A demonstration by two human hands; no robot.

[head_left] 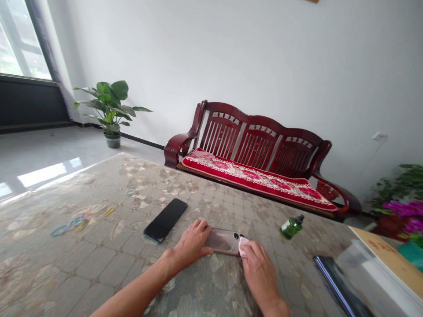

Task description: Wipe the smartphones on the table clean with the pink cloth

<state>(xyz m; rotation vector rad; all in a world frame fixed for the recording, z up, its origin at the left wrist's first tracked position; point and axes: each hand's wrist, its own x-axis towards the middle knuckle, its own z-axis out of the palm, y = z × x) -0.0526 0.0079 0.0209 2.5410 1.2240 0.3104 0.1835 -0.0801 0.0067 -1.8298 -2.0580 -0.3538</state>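
A pinkish phone [222,241] lies back side up on the patterned tablecloth [109,264], its dark camera lenses at the right end. My left hand [194,237] grips the phone's left end, fingers on the far edge and thumb on the near one. Pinched in my right hand [259,266] is a small white cloth [243,246], pressed against the phone's right end beside the lenses. Left of my hands rests a second phone [166,220], black screen up.
Colourful hair ties [79,221] are scattered at left. A green spray bottle [292,226] stands at right, near a dark glossy flat object [340,284] and a box [390,259]. Beyond the table are a red wooden bench [254,141] and a potted plant [112,140].
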